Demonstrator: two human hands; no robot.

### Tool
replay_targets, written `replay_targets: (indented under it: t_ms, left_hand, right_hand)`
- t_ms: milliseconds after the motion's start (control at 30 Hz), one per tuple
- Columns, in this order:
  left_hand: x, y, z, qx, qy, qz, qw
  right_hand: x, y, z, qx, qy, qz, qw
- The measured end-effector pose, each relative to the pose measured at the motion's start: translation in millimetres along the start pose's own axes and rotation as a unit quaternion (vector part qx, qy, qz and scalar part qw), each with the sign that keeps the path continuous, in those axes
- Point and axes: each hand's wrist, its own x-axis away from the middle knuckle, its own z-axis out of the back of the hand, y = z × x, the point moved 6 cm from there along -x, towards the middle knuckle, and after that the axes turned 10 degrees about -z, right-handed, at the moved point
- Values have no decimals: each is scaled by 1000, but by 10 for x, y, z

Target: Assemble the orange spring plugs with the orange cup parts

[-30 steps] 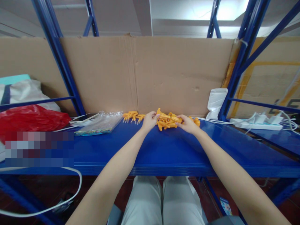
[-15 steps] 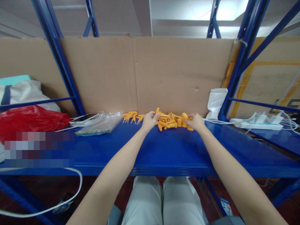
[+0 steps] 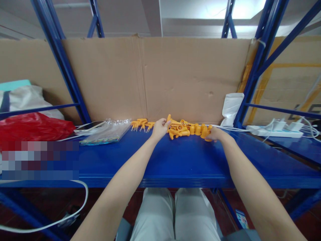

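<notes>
"A blue tabletop (image 3: pixel 180 160) runs across the view, backed by a tall cardboard panel (image 3: pixel 180 77) between blue metal posts (image 3: pixel 66 67). One person sits at it, both forearms stretched forward."

"Where are the things being handled?"

"At the back of the tabletop, centre. A jumbled orange pile (image 3: pixel 180 132) lies between the hands, near the foot of the cardboard. Joining its right side is a row of short orange cylinders (image 3: pixel 198 130)."

"And the left hand?"

"The left hand (image 3: pixel 159 129) is at the pile's left edge, thumb and fingertips pinching an orange handled piece (image 3: pixel 169 117) that points upward."

"The right hand?"

"The right hand (image 3: pixel 217 134) is at the row's far end, its fingers against an orange end piece (image 3: pixel 207 137). They are blurred, so I cannot tell whether they grip it or only touch it."

"What lies around them?"

"Just left of the left hand, several orange handles (image 3: pixel 141 122) with metal spirals lie in a row. Beyond them is a clear plastic bag (image 3: pixel 107 133) with colourful contents, then a crumpled red bag (image 3: pixel 35 129). Right of the right hand, white cables pass a white pouch (image 3: pixel 232 108) leaning by the post, and a white power strip (image 3: pixel 276 133) lies farther right."

"Below?"

"Pale trousers (image 3: pixel 156 214), under the tabletop's front edge."
</notes>
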Motion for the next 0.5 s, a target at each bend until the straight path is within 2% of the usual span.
replay_targets:
  t_ms: [333, 500]
  left_hand:
    - [1, 8, 0, 3, -3, -5, 1000]
    - [8, 33, 26, 24, 20, 10, 999]
  right_hand:
    - [11, 65, 4, 23, -10, -48, 999]
    - [-68, 75, -19, 32, -6, -28, 999]
